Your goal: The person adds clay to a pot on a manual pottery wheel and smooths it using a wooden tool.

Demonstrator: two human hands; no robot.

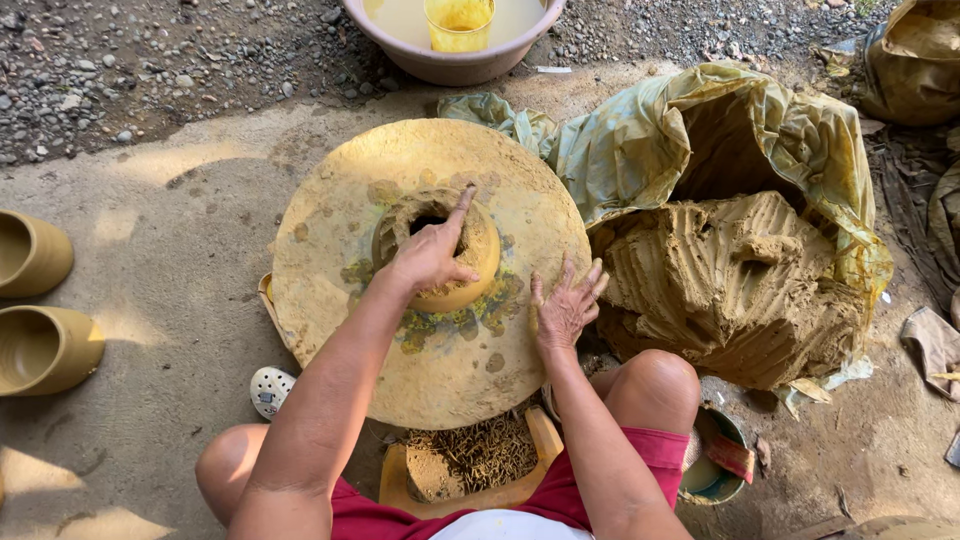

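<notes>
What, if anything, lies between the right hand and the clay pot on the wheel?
Nothing visible. The right hand lies flat on the wheel disc beside the clay pot, with only bare, clay-smeared disc between them. The left hand already rests on the pot.

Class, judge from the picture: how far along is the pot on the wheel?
Done: two finished clay pots stand aside. In hand: the left hand presses a finger on the rim of a small, rough clay pot on the round wheel; the right hand rests on the wheel. Left: smoothing its ragged rim.

Left hand (432,255) forward, forefinger extended; right hand (566,308) flat, fingers spread, both arms outstretched.
</notes>
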